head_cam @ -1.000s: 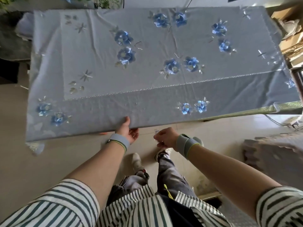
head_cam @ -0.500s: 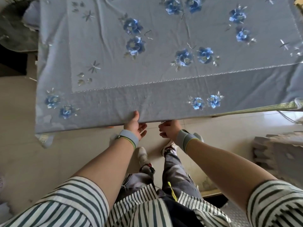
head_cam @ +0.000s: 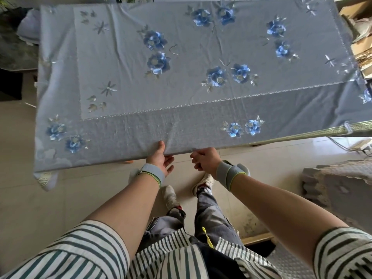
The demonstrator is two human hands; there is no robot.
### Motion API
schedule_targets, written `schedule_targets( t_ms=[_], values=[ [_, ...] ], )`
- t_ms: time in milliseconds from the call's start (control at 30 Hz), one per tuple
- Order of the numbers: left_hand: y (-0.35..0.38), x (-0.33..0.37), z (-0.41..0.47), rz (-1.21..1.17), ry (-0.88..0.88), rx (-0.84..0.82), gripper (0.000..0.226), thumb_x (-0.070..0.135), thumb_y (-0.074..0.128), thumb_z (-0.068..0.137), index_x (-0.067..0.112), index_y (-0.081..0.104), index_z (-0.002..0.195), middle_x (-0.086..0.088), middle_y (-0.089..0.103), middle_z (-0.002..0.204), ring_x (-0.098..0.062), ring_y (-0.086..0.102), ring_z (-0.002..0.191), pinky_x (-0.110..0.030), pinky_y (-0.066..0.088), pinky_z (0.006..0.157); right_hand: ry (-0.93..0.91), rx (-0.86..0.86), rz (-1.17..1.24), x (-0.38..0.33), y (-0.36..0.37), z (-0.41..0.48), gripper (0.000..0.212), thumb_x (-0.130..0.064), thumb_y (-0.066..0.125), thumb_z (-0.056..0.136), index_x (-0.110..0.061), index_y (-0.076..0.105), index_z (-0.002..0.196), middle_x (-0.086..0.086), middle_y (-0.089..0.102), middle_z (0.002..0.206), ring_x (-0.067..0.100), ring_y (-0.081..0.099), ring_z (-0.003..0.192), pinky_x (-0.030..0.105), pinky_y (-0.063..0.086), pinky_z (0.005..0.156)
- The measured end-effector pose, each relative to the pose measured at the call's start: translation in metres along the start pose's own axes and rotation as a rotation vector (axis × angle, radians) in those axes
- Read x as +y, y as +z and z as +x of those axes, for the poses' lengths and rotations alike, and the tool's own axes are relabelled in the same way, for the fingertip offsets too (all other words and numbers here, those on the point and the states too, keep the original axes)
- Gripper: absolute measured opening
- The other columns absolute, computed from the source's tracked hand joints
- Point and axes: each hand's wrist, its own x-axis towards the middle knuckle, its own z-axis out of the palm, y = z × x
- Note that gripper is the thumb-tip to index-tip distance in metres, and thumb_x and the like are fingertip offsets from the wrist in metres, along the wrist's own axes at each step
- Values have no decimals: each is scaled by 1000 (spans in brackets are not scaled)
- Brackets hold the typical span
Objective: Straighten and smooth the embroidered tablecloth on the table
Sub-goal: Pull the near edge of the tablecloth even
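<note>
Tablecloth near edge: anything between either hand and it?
Nothing visible. The left hand already grips the near hem of the tablecloth, thumb on top and fingers underneath. The right hand is at the same hem just beside it, fingers curled at the edge; its exact grip is unclear.

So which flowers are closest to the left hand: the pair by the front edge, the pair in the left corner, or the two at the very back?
From the left hand, in the head view:
1. Front-edge flower pair, just to its right.
2. Left-corner flower pair, farther off to its left.
3. Back flower pair, far across the tablecloth.
</note>
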Motion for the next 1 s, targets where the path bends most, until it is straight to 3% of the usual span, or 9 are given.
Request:
schedule_targets(
  t_ms=[167, 500, 667, 767, 833, 900, 1000],
  values=[
    [1, 0, -1, -9, -9, 12, 44, 55, 62, 83, 13, 54, 92, -2, 64, 91, -18, 60, 90, -42, 43, 89, 78, 33, 133, -7, 5, 0, 24, -11, 55, 94, -4, 62, 73, 7, 57, 64, 16, 48, 49, 21, 38, 43],
    [0, -2, -1, 10, 3, 5, 51, 57, 61, 83, 12, 55, 107, -2, 65, 90, -18, 61, 90, -41, 43, 87, 62, 172, 227, 0, 18, 1, 26, -18, 63, 91, -5, 66, 69, 7, 63, 65, 17, 54, 47, 24, 46, 44],
    [1, 0, -6, 26, 15, 5, 45, 58, 61, 82, 15, 55, 92, -1, 64, 86, -15, 59, 79, -39, 43, 82, 82, 203, 330, 4, 16, -1, 23, -19, 70, 86, -5, 64, 68, 9, 59, 65, 18, 52, 47, 25, 51, 48],
    [0, 0, -7, 32, 19, -8, 52, 61, 62, 80, 14, 57, 103, -2, 66, 93, -16, 60, 83, -39, 43, 77, 128, 160, 186, 2, 4, -1, 24, -30, 72, 84, -7, 67, 79, 7, 57, 68, 17, 53, 51, 32, 59, 59],
    [0, 0, -7, 35, 17, -6, 52, 61, 62, 80, 15, 57, 103, -2, 66, 93, -16, 60, 84, -40, 43, 78, 184, 64, 139, -3, 1, -3, 31, -36, 64, 89, -5, 65, 86, 7, 57, 71, 18, 56, 52, 31, 58, 51],
    [0, 1, -7, 36, 11, -10, 48, 60, 61, 81, 15, 57, 97, -2, 65, 91, -15, 59, 83, -40, 42, 81, 209, 7, 169, -10, 4, -5, 38, -37, 56, 94, -3, 60, 78, 12, 58, 68, 17, 59, 44, 25, 52, 41],
    [1, 1, -6, 35, 11, -18, 46, 60, 59, 82, 16, 56, 92, -2, 65, 93, -15, 58, 82, -39, 41, 83, 198, 69, 201, -14, 9, 0, 42, -32, 56, 95, -2, 55, 65, 14, 55, 59, 14, 55, 32, 20, 47, 35]
  ],
)
